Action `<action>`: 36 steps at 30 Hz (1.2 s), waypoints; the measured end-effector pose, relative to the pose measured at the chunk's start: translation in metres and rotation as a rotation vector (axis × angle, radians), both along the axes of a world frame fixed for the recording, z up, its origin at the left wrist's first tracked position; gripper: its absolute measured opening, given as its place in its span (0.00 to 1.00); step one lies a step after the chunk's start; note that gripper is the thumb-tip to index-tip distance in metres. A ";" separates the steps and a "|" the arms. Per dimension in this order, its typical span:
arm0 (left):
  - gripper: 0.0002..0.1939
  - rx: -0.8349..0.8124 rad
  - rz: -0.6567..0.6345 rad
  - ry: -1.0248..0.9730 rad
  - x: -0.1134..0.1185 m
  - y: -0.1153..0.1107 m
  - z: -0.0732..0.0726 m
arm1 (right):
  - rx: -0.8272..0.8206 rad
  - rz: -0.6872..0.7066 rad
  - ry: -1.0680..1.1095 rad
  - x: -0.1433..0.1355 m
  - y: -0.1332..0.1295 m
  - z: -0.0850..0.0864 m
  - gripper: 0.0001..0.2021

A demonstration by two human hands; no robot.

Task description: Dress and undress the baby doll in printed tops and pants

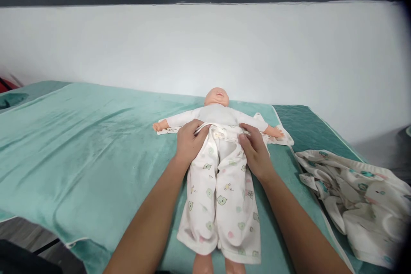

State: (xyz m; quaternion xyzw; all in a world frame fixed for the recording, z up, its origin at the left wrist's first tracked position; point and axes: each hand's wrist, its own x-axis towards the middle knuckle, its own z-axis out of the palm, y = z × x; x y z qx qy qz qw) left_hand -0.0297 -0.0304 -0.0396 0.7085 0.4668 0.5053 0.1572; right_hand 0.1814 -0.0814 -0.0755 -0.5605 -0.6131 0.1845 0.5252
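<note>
A baby doll (217, 96) lies on its back with its arms spread wide and its head away from me. It wears a white long-sleeved top (215, 114). White baby trousers (221, 197) printed with green bears cover its legs, and its lower legs stick out below the cuffs. My left hand (192, 139) pinches the waistband at its left side. At the right side of the waistband, my right hand (255, 149) grips the cloth between thumb and fingers. A patterned white cloth (279, 139) shows from under the doll's arms and back.
A green cloth (96, 150) covers the bed, with a darker quilted strip (295, 124) at the right. Crumpled printed baby clothing (356, 197) lies at the right edge. A white wall (199, 47) rises behind the bed. Grey floor (28, 235) shows at lower left.
</note>
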 end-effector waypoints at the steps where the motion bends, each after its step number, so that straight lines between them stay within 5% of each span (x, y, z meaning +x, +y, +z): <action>1: 0.12 -0.002 0.001 -0.002 0.000 0.000 0.000 | -0.006 -0.006 0.006 0.000 0.000 -0.001 0.24; 7: 0.12 -0.013 -0.002 -0.025 0.001 0.000 0.001 | -0.079 0.009 0.093 0.000 -0.003 0.001 0.23; 12: 0.12 -0.019 -0.017 -0.029 0.000 -0.001 0.002 | 0.109 0.097 -0.030 -0.002 -0.009 0.006 0.20; 23: 0.11 0.097 -0.259 0.057 -0.004 -0.027 0.015 | 0.115 0.187 -0.204 0.005 -0.007 0.015 0.28; 30: 0.08 0.126 -0.326 -0.011 -0.019 -0.065 -0.003 | 0.107 0.229 -0.260 0.001 -0.011 0.020 0.21; 36: 0.05 0.135 -0.279 -0.010 -0.021 -0.066 -0.013 | 0.150 0.181 -0.304 -0.001 -0.015 0.020 0.15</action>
